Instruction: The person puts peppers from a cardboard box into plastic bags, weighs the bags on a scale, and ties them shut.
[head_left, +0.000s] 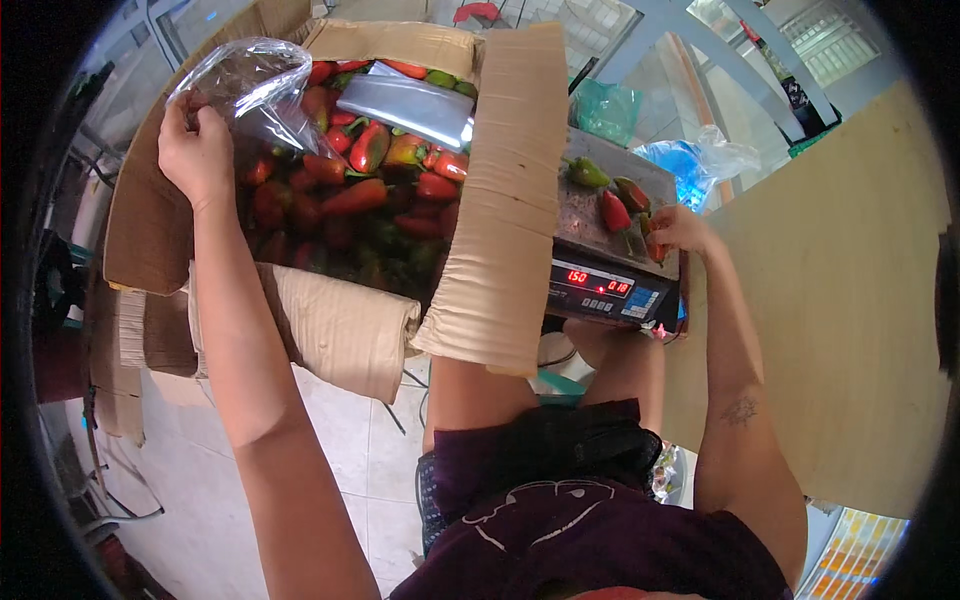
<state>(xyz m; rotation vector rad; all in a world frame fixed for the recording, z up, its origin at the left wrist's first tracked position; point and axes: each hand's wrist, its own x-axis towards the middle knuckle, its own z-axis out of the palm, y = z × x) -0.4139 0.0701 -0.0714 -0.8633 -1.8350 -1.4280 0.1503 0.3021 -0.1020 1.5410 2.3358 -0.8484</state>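
My left hand (196, 142) pinches the edge of a clear plastic bag (259, 82) over the left side of an open cardboard box (510, 187). Inside the box lie many red and green peppers (356, 196), with a folded stack of clear plastic bags (409, 107) on top of them. To the right, my right hand (679, 229) has its fingers on a reddish-green pepper (655, 247) at the right edge of a digital scale (615, 289). Several more peppers, red and green, lie on the scale's metal plate, among them a green one (587, 172). The scale's red display is lit.
Behind the scale are a green plastic bag (611, 112) and a clear bag with blue contents (690, 169). A pale wooden board (832, 315) stands at the right. The box's flaps fold outward beside my left forearm. A tiled floor (352, 442) shows below.
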